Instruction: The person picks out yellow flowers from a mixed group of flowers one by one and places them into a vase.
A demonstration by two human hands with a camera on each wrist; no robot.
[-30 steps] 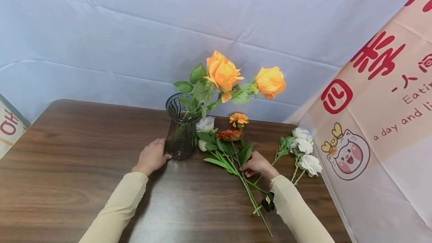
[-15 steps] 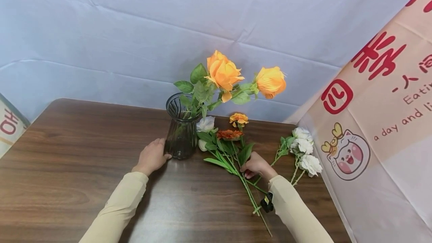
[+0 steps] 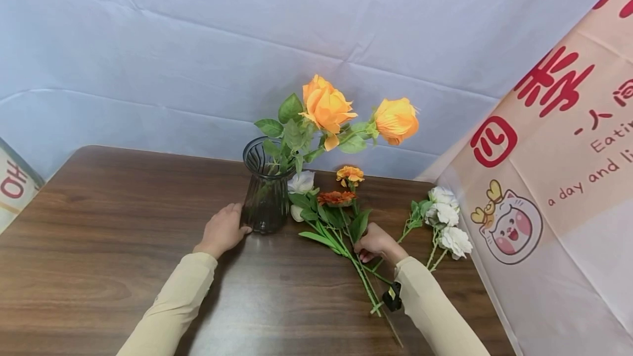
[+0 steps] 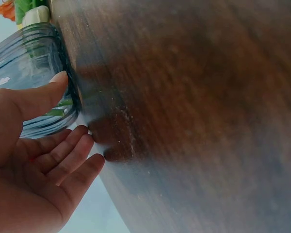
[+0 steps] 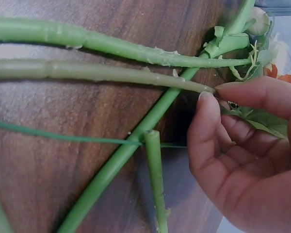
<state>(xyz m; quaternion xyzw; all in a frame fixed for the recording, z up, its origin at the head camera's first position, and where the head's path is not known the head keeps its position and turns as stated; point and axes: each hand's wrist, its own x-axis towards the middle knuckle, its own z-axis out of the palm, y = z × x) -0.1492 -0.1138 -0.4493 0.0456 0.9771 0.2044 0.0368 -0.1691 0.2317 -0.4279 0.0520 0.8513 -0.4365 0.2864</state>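
My left hand (image 3: 223, 231) rests against the lower left side of a dark ribbed glass vase (image 3: 264, 207). In the left wrist view its thumb lies along the glass and the other fingers stay loose, tips down at the tabletop. Two orange roses (image 3: 325, 106) with leaves stand in the vase and lean right. My right hand (image 3: 378, 243) pinches a brownish-green flower stem (image 5: 87, 70) between thumb and index finger. This stem lies among a bunch of stems topped by a rust-orange flower (image 3: 336, 198), a smaller orange bloom (image 3: 350, 173) and white flowers (image 3: 301, 182).
White flowers (image 3: 447, 213) on separate stems lie at the table's right edge. The wooden table (image 3: 123, 246) stretches left and front of the vase. A pale cloth (image 3: 198, 59) hangs behind, and a printed banner (image 3: 554, 142) stands on the right.
The lower end of the pinched stem has swung slightly right, and my right hand has shifted a little right with it. My left hand and the vase stay put.
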